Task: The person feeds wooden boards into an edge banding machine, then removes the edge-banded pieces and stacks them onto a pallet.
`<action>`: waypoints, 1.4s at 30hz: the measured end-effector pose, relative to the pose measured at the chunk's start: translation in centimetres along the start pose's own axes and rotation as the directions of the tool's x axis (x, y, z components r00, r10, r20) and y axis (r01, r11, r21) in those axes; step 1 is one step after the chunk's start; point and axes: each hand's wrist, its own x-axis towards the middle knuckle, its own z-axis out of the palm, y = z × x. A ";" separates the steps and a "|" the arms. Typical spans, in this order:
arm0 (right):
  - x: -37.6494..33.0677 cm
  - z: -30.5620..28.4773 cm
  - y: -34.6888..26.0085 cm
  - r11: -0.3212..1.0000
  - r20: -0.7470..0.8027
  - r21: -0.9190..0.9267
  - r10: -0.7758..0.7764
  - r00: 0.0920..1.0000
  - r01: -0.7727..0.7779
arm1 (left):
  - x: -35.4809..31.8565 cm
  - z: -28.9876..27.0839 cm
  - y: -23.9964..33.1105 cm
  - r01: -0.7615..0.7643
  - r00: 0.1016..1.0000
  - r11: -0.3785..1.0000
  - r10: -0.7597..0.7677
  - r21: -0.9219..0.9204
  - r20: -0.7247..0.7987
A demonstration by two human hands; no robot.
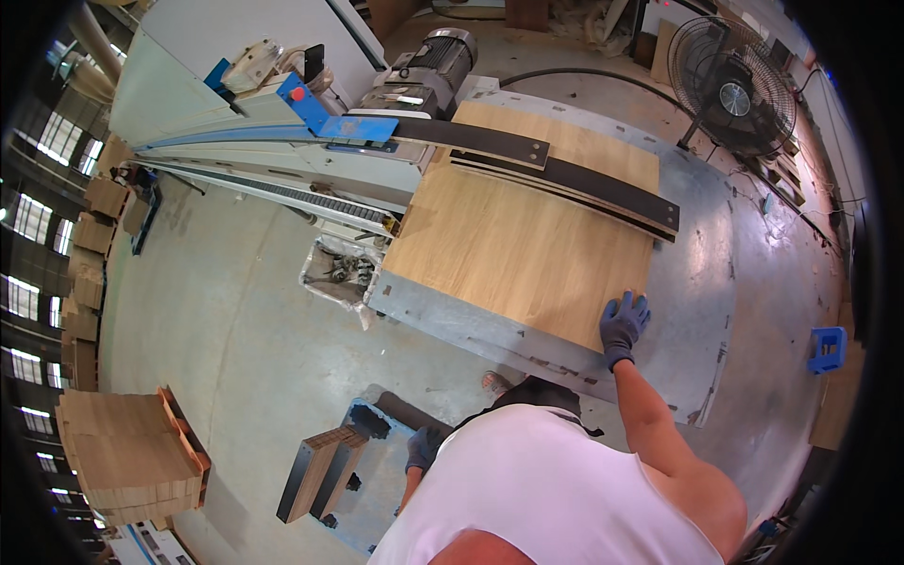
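My right hand (pixel 624 325), in a grey-blue glove, lies with its fingers stretched out on the near right corner of a light wood-grain board (pixel 527 254). That board rests on a grey metal-topped table (pixel 692 282). My left hand (pixel 424 450), also gloved, hangs low at my side by a blue cart (pixel 381 490); my body hides part of it and its fingers cannot be made out. Dark-faced strips (pixel 603 188) lie across the far part of the board. On the cart stand stacked dark-edged panels (pixel 320 476).
A machine with a blue guide (pixel 358 128) and a motor (pixel 438 61) borders the table's far left. A large fan (pixel 733 94) stands at the far right. A bin of scraps (pixel 341 271) sits left of the table, a board stack (pixel 132 452) farther left, and a blue stool (pixel 828 349) at right.
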 end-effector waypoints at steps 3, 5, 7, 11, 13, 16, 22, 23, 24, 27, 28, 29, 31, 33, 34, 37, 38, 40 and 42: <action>0.0 -0.1 0.1 1.000 0.000 -0.002 0.004 1.000 -0.004 | 0.1 -0.1 -0.1 -0.023 0.999 0.999 0.021 0.043 0.033; 0.0 -0.2 0.2 1.000 0.009 -0.008 -0.001 1.000 0.002 | 0.7 -0.2 -0.4 0.058 0.998 0.990 -0.059 -0.127 -0.006; 0.0 -0.3 0.1 1.000 0.013 -0.007 0.002 1.000 -0.002 | 1.0 -1.3 -0.7 -0.064 0.996 0.984 0.051 0.167 0.079; 0.2 -0.3 -0.5 1.000 0.016 0.003 -0.008 1.000 0.007 | 2.1 -2.3 -2.2 -0.092 0.990 0.994 0.085 0.063 0.110; 0.1 -0.1 0.0 1.000 0.005 -0.008 0.001 1.000 -0.001 | 1.2 -0.3 -1.1 -0.036 0.999 0.999 0.035 0.005 0.039; 0.0 0.3 0.5 1.000 -0.008 -0.006 0.006 1.000 -0.006 | 0.5 0.4 -0.2 0.005 1.000 0.999 -0.006 -0.053 -0.024; 0.2 -0.3 -0.3 1.000 -0.015 0.011 -0.012 1.000 0.012 | 2.3 -2.6 -2.3 -0.218 0.975 0.946 0.198 0.239 0.104; 0.2 -0.3 -1.1 0.999 -0.008 0.027 -0.031 0.999 0.031 | 2.7 -3.8 -3.5 -0.396 0.918 0.788 0.328 0.472 0.223; 0.2 -0.3 -0.6 1.000 -0.013 0.014 -0.022 1.000 0.022 | 2.2 -2.5 -2.6 -0.398 0.917 0.786 0.320 0.473 0.239; 0.1 -0.2 0.2 1.000 -0.022 -0.002 -0.004 1.000 0.004 | 0.0 0.3 -0.1 -0.034 0.998 0.999 0.033 0.021 0.053; 0.0 -0.1 0.3 1.000 -0.023 -0.006 -0.003 1.000 0.003 | -0.5 0.9 0.5 -0.020 0.999 0.998 0.018 0.052 0.037; 0.0 -0.1 0.3 1.000 -0.024 -0.008 -0.004 1.000 0.004 | -1.0 1.2 0.9 -0.008 1.000 0.997 0.006 0.081 0.020; 0.1 0.2 0.2 1.000 -0.027 -0.003 -0.007 1.000 0.007 | -1.1 0.9 0.9 -0.020 0.999 0.996 0.017 0.090 0.032; 0.1 0.3 0.3 1.000 -0.030 0.000 -0.007 1.000 0.007 | -1.0 0.7 0.9 -0.030 0.999 0.994 0.026 0.101 0.046; 0.1 0.4 0.4 1.000 -0.032 0.007 -0.008 0.999 0.008 | -0.9 0.8 0.9 -0.025 0.999 0.999 0.024 0.041 0.045; 0.1 0.3 0.2 1.000 -0.035 0.020 -0.009 0.999 0.010 | -0.5 0.7 0.8 -0.005 1.000 1.000 0.005 -0.022 0.029; 0.1 0.2 0.2 1.000 -0.036 0.024 -0.009 0.999 0.009 | -0.4 0.8 0.8 0.012 1.000 1.000 -0.011 -0.024 0.015; 0.1 -0.2 -0.1 1.000 -0.022 0.024 -0.014 1.000 0.014 | -0.5 0.3 0.7 -0.059 0.997 0.991 0.052 0.124 0.056; 0.1 -0.4 -0.1 1.000 -0.009 0.021 -0.015 1.000 0.015 | -0.5 0.4 0.8 -0.133 0.988 0.954 0.107 0.269 0.109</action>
